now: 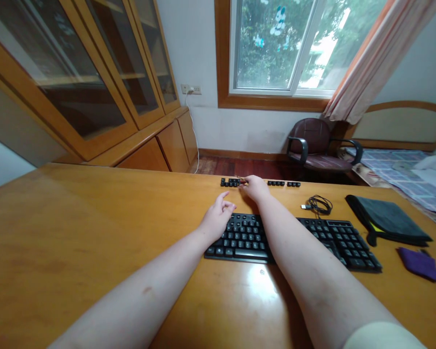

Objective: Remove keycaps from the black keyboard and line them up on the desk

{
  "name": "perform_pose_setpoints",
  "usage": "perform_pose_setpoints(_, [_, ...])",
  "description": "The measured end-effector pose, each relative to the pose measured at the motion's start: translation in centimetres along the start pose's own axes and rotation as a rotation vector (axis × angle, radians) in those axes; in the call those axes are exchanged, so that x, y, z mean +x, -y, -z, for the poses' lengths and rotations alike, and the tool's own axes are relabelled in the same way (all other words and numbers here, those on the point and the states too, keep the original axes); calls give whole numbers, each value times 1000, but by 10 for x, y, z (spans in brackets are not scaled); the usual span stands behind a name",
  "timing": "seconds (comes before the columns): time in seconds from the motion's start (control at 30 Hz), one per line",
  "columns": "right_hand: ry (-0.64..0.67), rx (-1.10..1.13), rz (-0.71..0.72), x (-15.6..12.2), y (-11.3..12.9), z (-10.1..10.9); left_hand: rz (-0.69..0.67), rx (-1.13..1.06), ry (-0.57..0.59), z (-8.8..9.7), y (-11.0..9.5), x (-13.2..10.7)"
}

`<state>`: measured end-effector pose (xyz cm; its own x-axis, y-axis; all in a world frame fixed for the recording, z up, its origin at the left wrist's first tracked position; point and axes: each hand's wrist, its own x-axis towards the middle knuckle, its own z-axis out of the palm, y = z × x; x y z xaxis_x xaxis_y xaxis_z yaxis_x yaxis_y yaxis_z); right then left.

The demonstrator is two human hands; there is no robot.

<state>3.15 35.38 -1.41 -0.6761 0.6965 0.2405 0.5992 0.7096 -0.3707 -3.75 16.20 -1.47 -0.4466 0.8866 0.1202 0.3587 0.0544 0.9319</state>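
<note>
A black keyboard (249,237) lies on the wooden desk in front of me, partly covered by my right forearm. My left hand (217,217) is over its upper left corner, fingers loosely apart and nothing seen in them. My right hand (255,188) reaches past the keyboard to the desk's far edge. Its fingers are closed around a thin, brownish thing (242,180), too small to make out. Just left of those fingertips stand black keycaps (229,182) in short rows. More keycaps (276,183) line the edge to the right of this hand.
A coiled black USB cable (321,205) lies behind the keyboard. To the right are a folded dark grey cloth (388,220) and a purple item (419,263). Beyond the desk (94,232) stand a glass-doored cabinet (105,87), an armchair (314,140) and a bed (399,162).
</note>
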Motion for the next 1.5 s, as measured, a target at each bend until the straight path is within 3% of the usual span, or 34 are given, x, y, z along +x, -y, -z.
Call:
perform_pose_setpoints(0.17, [60, -12, -76, 2, -2, 0, -20, 1, 7, 0, 3, 0])
perform_pose_setpoints(1.0, [23, -60, -35, 3, -1, -4, -29, 23, 5, 0, 5, 1])
perform_pose_setpoints(1.5, [38, 18, -68, 1, 1, 0, -22, 35, 19, 1, 2, 0])
